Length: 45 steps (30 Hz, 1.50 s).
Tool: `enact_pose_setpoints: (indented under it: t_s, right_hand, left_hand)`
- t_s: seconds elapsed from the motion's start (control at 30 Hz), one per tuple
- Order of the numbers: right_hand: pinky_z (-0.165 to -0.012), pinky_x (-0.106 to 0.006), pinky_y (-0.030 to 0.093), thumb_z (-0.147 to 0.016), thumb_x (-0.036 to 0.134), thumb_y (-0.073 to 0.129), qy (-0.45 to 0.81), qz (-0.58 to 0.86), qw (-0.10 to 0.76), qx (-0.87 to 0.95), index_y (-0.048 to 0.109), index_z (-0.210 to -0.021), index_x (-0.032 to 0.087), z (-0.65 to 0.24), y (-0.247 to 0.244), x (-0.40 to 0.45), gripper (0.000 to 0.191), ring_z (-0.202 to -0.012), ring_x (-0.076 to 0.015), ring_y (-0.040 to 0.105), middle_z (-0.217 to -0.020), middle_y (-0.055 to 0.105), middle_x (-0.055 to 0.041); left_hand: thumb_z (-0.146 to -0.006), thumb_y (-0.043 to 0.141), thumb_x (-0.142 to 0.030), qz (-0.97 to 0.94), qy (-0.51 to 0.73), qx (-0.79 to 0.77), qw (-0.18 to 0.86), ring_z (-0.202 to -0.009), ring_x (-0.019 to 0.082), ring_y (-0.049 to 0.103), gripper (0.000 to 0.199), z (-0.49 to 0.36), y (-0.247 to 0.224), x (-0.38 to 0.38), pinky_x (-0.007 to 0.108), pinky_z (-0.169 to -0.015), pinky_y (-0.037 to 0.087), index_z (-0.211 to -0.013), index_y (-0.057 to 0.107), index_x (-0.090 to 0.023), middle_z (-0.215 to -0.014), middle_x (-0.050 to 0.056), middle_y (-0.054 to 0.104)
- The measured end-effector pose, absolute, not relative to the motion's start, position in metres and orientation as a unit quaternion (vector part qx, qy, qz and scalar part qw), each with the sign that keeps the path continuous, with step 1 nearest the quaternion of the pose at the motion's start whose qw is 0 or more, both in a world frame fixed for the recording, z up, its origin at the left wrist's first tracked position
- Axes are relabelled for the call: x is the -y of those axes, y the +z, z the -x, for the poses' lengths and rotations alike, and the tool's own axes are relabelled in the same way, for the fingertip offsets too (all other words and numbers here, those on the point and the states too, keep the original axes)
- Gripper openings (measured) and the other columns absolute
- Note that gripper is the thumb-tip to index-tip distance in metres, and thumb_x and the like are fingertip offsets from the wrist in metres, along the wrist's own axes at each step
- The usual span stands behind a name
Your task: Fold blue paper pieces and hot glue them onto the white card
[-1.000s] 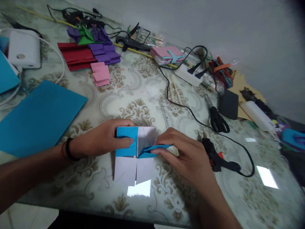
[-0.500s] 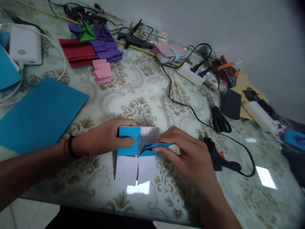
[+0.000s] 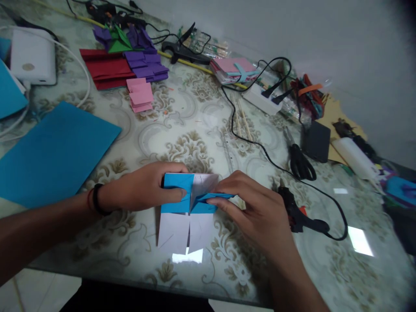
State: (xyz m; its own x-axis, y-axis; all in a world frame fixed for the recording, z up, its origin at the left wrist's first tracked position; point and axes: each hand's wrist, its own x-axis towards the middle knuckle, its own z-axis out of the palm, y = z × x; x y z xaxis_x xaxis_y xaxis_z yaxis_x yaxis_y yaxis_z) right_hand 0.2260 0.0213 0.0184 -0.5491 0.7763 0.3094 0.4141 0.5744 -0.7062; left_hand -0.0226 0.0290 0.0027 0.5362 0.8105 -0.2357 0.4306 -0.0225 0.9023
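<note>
A folded sheet of blue paper (image 3: 175, 208) with a white reverse side rests low in the middle of the table. My left hand (image 3: 146, 186) is closed on its upper left part, the thumb lying across a blue flap. My right hand (image 3: 250, 208) pinches the raised blue flap on the right between thumb and fingers. Below the blue band, two white panels are parted by a narrow gap. White also shows at the upper right, behind the raised flap. Some of the paper's edges are hidden by my fingers.
A flat blue sheet (image 3: 61, 156) lies to the left. Red folded paper (image 3: 107, 69), purple folded paper (image 3: 147, 67) and pink folded paper (image 3: 141, 95) lie behind. Black-handled scissors (image 3: 300, 162) and a black glue gun (image 3: 299, 216) with its cable are at right; a white power bank (image 3: 34, 56) stands far left.
The raised flap in my right hand tips down slightly. My left hand keeps its hold, and the view shifts a little.
</note>
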Motion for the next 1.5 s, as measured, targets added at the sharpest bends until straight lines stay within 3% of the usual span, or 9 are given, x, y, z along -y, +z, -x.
enact_pose_setpoints:
  t_s: [0.33, 0.53, 0.73, 0.83, 1.0, 1.2, 1.37, 1.5]
  right_hand:
    - [-0.079, -0.039, 0.053, -0.088, 0.017, 0.079, 0.201, 0.358, 0.327, 0.851, 0.070, -0.093, 0.023, -0.226, 0.014, -0.024, 0.013, -0.088, -0.0209, 0.061, -0.094, 0.063, -0.0039]
    - [-0.080, -0.040, 0.054, -0.090, 0.019, 0.078, 0.187, 0.366, 0.316, 0.855, 0.068, -0.097, 0.025, -0.225, 0.013, -0.022, 0.013, -0.093, -0.0231, 0.062, -0.099, 0.061, -0.0055]
    - [-0.085, -0.041, 0.053, -0.088, 0.026, 0.081, 0.175, 0.399, 0.334, 0.836, 0.064, -0.118, 0.028, -0.223, 0.013, -0.022, 0.034, -0.099, -0.0248, 0.060, -0.107, 0.059, -0.0070]
    - [-0.085, -0.040, 0.052, -0.091, 0.027, 0.077, 0.217, 0.424, 0.343, 0.809, 0.062, -0.121, 0.027, -0.225, 0.011, -0.022, 0.034, -0.097, -0.0235, 0.058, -0.109, 0.059, -0.0068]
    - [-0.079, -0.034, 0.053, -0.098, 0.032, 0.064, 0.411, 0.479, 0.308, 0.712, 0.058, -0.126, 0.026, -0.228, 0.008, -0.023, 0.030, -0.093, -0.0193, 0.063, -0.107, 0.063, -0.0043]
    - [-0.064, -0.026, 0.048, -0.096, 0.040, 0.064, 0.533, 0.490, 0.218, 0.655, 0.063, -0.091, 0.020, -0.225, 0.009, -0.022, 0.020, -0.073, -0.0153, 0.059, -0.079, 0.063, 0.0002]
    - [-0.059, -0.024, 0.046, -0.093, 0.040, 0.068, 0.527, 0.504, 0.227, 0.645, 0.062, -0.084, 0.020, -0.221, 0.008, -0.019, 0.023, -0.068, -0.0145, 0.057, -0.072, 0.061, 0.0015]
    - [-0.057, -0.024, 0.043, -0.091, 0.038, 0.070, 0.516, 0.507, 0.231, 0.651, 0.062, -0.080, 0.020, -0.217, 0.008, -0.017, 0.023, -0.065, -0.0139, 0.054, -0.069, 0.059, 0.0021]
  left_hand:
    - [-0.087, 0.063, -0.026, -0.692, 0.177, -0.444, 0.542, -0.065, 0.010, 0.051, 0.008, 0.022, 0.006, -0.029, 0.022, -0.058, 0.039, -0.086, 0.061, -0.019, -0.072, -0.006, 0.055]
    - [-0.088, 0.063, -0.029, -0.698, 0.169, -0.438, 0.541, -0.068, 0.012, 0.053, 0.010, 0.024, 0.004, -0.028, 0.023, -0.060, 0.040, -0.091, 0.062, -0.019, -0.076, -0.005, 0.057]
    - [-0.089, 0.062, -0.030, -0.694, 0.159, -0.431, 0.555, -0.070, 0.013, 0.055, 0.011, 0.025, 0.004, -0.029, 0.024, -0.061, 0.041, -0.089, 0.060, -0.019, -0.077, -0.004, 0.059]
    - [-0.089, 0.062, -0.030, -0.687, 0.167, -0.429, 0.563, -0.070, 0.013, 0.055, 0.012, 0.025, 0.003, -0.029, 0.023, -0.061, 0.041, -0.091, 0.062, -0.019, -0.079, -0.004, 0.060]
    - [-0.089, 0.064, -0.034, -0.661, 0.192, -0.426, 0.587, -0.066, 0.011, 0.050, 0.017, 0.027, 0.002, -0.029, 0.021, -0.056, 0.039, -0.091, 0.061, -0.018, -0.076, -0.004, 0.054]
    - [-0.091, 0.065, -0.038, -0.653, 0.197, -0.422, 0.597, -0.066, 0.011, 0.049, 0.021, 0.027, 0.005, -0.029, 0.020, -0.056, 0.038, -0.092, 0.062, -0.017, -0.076, -0.004, 0.055]
    - [-0.090, 0.067, -0.051, -0.652, 0.182, -0.427, 0.599, -0.068, 0.013, 0.054, 0.033, 0.025, 0.008, -0.029, 0.021, -0.057, 0.040, -0.090, 0.066, -0.018, -0.075, -0.003, 0.059]
    - [-0.088, 0.071, -0.050, -0.648, 0.203, -0.448, 0.582, -0.072, 0.014, 0.059, 0.032, 0.023, 0.005, -0.029, 0.022, -0.061, 0.042, -0.087, 0.071, -0.018, -0.076, -0.002, 0.065]
